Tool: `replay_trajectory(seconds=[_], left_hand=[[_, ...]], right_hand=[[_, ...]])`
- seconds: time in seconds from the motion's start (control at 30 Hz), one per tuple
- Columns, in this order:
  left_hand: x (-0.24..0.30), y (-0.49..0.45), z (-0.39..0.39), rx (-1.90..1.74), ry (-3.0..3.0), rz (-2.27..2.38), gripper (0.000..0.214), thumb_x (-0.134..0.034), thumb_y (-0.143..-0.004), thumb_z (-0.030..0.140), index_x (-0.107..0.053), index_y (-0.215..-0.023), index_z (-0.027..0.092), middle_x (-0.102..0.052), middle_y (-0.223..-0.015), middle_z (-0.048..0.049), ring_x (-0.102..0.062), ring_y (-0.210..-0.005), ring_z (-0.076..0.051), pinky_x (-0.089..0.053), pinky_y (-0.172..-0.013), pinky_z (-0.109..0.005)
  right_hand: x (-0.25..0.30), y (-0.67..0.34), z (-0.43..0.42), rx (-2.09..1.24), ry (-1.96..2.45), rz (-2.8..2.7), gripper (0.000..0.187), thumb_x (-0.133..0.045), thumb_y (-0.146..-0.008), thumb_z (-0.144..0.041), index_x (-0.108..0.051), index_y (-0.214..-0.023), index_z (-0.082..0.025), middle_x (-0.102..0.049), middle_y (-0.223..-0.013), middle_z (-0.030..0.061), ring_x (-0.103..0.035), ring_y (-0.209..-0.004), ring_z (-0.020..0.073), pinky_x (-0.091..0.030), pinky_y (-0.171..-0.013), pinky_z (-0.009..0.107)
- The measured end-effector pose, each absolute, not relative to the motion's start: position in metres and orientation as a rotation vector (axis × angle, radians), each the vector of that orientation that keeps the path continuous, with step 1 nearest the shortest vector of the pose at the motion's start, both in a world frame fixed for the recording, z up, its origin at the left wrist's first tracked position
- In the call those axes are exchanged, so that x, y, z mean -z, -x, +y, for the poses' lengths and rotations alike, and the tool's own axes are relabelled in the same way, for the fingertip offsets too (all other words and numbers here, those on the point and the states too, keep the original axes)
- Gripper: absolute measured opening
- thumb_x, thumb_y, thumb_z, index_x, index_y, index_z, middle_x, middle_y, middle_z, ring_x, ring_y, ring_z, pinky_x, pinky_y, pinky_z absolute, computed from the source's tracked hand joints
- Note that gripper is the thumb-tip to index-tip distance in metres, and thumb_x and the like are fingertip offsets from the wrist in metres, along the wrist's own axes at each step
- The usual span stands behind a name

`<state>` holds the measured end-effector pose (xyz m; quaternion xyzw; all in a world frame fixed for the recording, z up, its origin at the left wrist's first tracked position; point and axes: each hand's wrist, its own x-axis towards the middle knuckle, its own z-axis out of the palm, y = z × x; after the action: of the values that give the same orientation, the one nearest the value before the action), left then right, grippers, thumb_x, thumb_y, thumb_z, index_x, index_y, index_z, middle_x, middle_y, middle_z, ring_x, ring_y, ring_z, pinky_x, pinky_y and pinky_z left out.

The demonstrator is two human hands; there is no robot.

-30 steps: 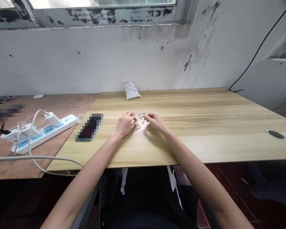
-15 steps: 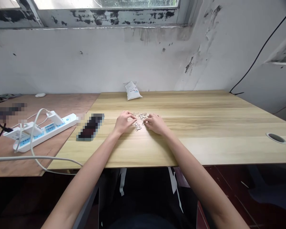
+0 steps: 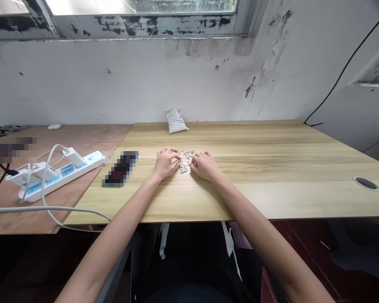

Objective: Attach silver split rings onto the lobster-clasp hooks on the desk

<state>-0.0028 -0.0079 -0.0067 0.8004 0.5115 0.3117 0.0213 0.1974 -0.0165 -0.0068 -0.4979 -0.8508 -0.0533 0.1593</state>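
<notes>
A small heap of little metal rings and clasps [image 3: 187, 156] lies on the light wooden table [image 3: 271, 168]. My left hand [image 3: 165, 163] rests at the heap's left edge with its fingers curled and pinched at the pieces. My right hand [image 3: 205, 165] sits at the heap's right edge, fingers also curled inward onto the pieces. Both hands touch the heap; what each fingertip pinches is too small to make out.
A small white bag [image 3: 176, 120] stands at the back by the wall. A dark blurred flat object [image 3: 120, 168] lies left of my hands. On the brown table to the left sits a white power strip [image 3: 55, 174] with plugs and cables. A round cable hole [image 3: 365, 183] is at the right.
Both hands have drawn slightly closer together over the near side of the heap. The view has shifted a little.
</notes>
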Motion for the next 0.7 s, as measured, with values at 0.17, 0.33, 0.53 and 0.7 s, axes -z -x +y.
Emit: replay_trajectory(seconds=[0.17, 0.33, 0.53, 0.7], left_hand=[[0.006, 0.002, -0.009, -0.930, -2.483, 1.606, 0.007, -0.069, -0.082, 0.027, -0.073, -0.077, 0.025, -0.065, -0.115, -0.0043, -0.052, -0.115, -0.026, -0.035, -0.099, -0.046], [0.007, 0.001, -0.009, -0.902, -2.502, 1.582, 0.008, -0.069, -0.082, 0.028, -0.074, -0.076, 0.026, -0.065, -0.115, -0.0037, -0.051, -0.116, -0.027, -0.033, -0.102, -0.047], [0.009, 0.002, -0.008, -0.883, -2.520, 1.558, 0.008, -0.070, -0.082, 0.028, -0.073, -0.075, 0.025, -0.065, -0.115, -0.0043, -0.050, -0.118, -0.027, -0.033, -0.101, -0.049], [0.009, 0.001, -0.009, -0.878, -2.516, 1.559, 0.008, -0.070, -0.083, 0.028, -0.072, -0.075, 0.024, -0.065, -0.115, -0.0046, -0.050, -0.117, -0.027, -0.036, -0.099, -0.046]], right_hand=[[0.004, -0.194, -0.020, 0.249, 1.435, -2.463, 0.029, -0.044, -0.093, -0.023, -0.071, -0.088, -0.014, -0.070, -0.100, 0.0141, -0.061, -0.093, 0.0240, -0.031, -0.094, 0.039], [0.004, -0.188, -0.018, 0.272, 1.407, -2.534, 0.034, -0.040, -0.095, -0.020, -0.072, -0.086, -0.014, -0.072, -0.098, 0.0147, -0.063, -0.091, 0.0236, -0.032, -0.093, 0.037], [0.000, -0.185, -0.014, 0.227, 1.421, -2.574, 0.029, -0.046, -0.089, -0.013, -0.073, -0.080, -0.012, -0.074, -0.086, 0.0153, -0.065, -0.079, 0.0222, -0.035, -0.088, 0.034], [-0.004, -0.198, -0.018, 0.129, 1.415, -2.584, 0.031, -0.044, -0.092, -0.019, -0.075, -0.086, -0.016, -0.074, -0.088, 0.0103, -0.065, -0.080, 0.0205, -0.039, -0.080, 0.030]])
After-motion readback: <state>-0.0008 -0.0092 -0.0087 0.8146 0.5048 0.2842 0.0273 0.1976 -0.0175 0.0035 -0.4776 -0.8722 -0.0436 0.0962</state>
